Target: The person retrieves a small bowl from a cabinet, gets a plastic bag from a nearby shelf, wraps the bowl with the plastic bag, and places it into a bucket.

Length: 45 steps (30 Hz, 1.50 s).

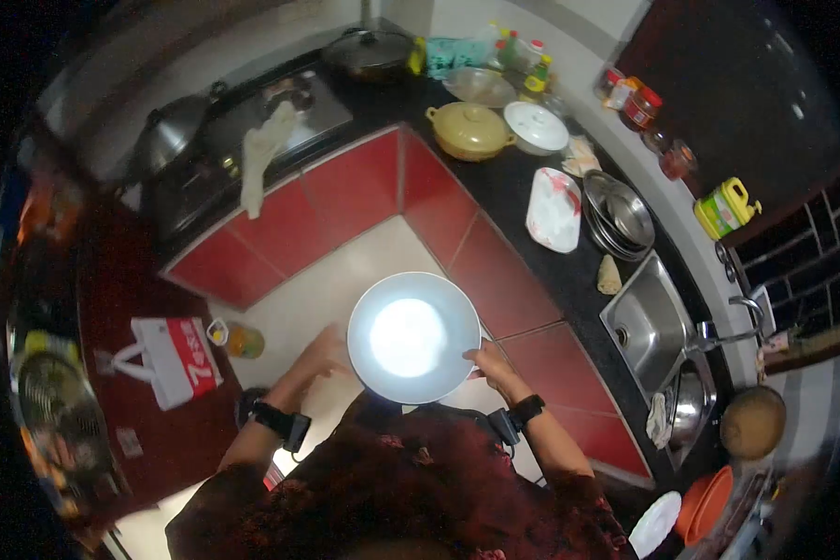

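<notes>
A round pale bowl (455,366) with a bright glare in its middle is held in front of my body, above the floor. My right hand (497,367) grips its right rim, the thumb over the edge. Close by its left side is my left hand (323,357), blurred, with its fingers apart and not seen to hold the bowl. Both wrists carry dark bands.
The black counter (532,271) bears a yellow lidded pot (469,131), a white lidded pot (536,128), a patterned tray (553,210) and stacked metal bowls (625,215). A sink (651,322) lies at right. Left are a stove (322,112) and a bag (173,359).
</notes>
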### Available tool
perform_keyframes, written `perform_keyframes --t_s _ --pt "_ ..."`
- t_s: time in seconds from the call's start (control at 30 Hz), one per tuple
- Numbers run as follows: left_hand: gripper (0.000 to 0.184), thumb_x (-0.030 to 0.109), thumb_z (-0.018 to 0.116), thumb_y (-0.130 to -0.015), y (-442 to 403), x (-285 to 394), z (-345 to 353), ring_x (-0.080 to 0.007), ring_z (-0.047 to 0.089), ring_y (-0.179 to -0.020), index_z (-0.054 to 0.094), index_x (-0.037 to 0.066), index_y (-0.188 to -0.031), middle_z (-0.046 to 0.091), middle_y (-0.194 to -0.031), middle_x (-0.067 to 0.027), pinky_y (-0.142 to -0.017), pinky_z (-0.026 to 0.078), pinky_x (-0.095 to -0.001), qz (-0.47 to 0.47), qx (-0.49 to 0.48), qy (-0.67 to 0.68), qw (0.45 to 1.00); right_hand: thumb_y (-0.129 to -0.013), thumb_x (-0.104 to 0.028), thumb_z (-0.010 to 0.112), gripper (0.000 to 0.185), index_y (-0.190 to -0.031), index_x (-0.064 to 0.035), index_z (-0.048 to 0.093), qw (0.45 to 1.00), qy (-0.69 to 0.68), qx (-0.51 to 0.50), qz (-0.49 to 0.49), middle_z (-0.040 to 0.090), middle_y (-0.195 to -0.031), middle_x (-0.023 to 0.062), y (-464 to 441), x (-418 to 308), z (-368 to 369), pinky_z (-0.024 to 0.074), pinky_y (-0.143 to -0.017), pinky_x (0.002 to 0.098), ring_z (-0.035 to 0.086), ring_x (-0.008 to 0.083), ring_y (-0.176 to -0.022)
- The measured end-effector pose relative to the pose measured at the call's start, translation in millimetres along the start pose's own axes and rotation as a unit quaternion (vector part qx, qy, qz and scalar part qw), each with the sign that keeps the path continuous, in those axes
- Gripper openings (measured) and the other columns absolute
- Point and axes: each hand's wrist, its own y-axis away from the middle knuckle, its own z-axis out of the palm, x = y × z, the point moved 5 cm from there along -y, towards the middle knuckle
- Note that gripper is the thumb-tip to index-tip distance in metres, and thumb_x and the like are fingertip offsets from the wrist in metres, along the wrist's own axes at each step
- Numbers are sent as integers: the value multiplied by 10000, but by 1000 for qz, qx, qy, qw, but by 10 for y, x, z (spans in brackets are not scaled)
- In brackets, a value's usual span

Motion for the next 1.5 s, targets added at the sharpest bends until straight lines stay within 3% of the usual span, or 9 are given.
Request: perform_keyframes --t_s 0.07,0.23,0.37,1.0,1.13,1.23,1.27,1.43,1.5 --pt "456 303 467 -852 -165 9 -311 -225 578 -834 399 15 -1199 533 -1077 -127 -805 422 -338 -23 17 164 986 -701 -86 518 456 -1127 54 436 999 -31 37 -11 551 -985 175 -112 -97 -65 552 -512 317 602 241 -796" --pt "430 290 465 -854 -431 -124 -757 -217 569 -844 415 18 -1183 533 -1066 -122 -805 421 -330 -39 -110 82 990 -732 -109 516 422 -1139 -11 461 986 -112 117 49 549 -1006 124 11 -241 -237 510 -642 358 543 226 -874" --pt "409 279 464 -856 -435 -174 -936 -211 562 -853 428 21 -1171 534 -1057 -117 -805 420 -324 -54 -150 56 986 -752 -87 491 404 -1138 17 430 971 -158 159 83 523 -1030 140 -44 -139 -335 522 -665 362 552 246 -860" --pt "318 229 459 -863 242 -151 -698 -180 529 -892 489 35 -1113 535 -1015 -97 -806 417 -296 -62 -223 -17 973 -725 -96 522 372 -1070 39 492 991 -82 90 59 558 -946 135 -521 -198 -564 533 -615 344 570 220 -810" --pt "301 218 458 -864 157 -16 -397 -173 522 -900 502 38 -1101 536 -1006 -93 -806 416 -289 -27 -261 -85 961 -722 -109 523 381 -1073 36 490 991 -95 79 60 561 -936 131 -703 -120 -688 533 -594 321 568 214 -805" --pt "288 210 457 -866 -118 195 -253 -169 517 -906 512 40 -1091 536 -1000 -90 -806 415 -285 127 -312 -262 904 -717 -122 524 397 -1080 34 487 993 -90 52 57 562 -930 127 -845 -162 -590 529 -557 296 567 209 -795" --pt "368 260 508 -845 -515 -407 -478 -182 503 -927 481 48 -1145 515 -1040 -91 -804 417 -292 -10 -139 36 990 -714 -128 524 407 -1084 36 484 995 -81 43 42 562 -927 126 -900 -178 -536 525 -538 282 567 207 -784" --pt "487 239 604 -790 -998 39 -210 -192 552 -880 433 46 -1203 549 -1000 -73 -750 474 -306 -142 4 130 981 -695 -118 531 450 -1115 30 465 1000 19 -11 3 564 -964 141 -1022 -533 -31 524 -536 279 572 211 -834" --pt "491 217 592 -788 -1106 -101 -217 -201 557 -881 419 45 -1213 546 -1001 -86 -713 494 -308 -78 -2 116 990 -706 -160 566 493 -1152 9 441 997 44 -55 -18 557 -1012 147 -1186 -491 171 524 -560 289 563 217 -905"
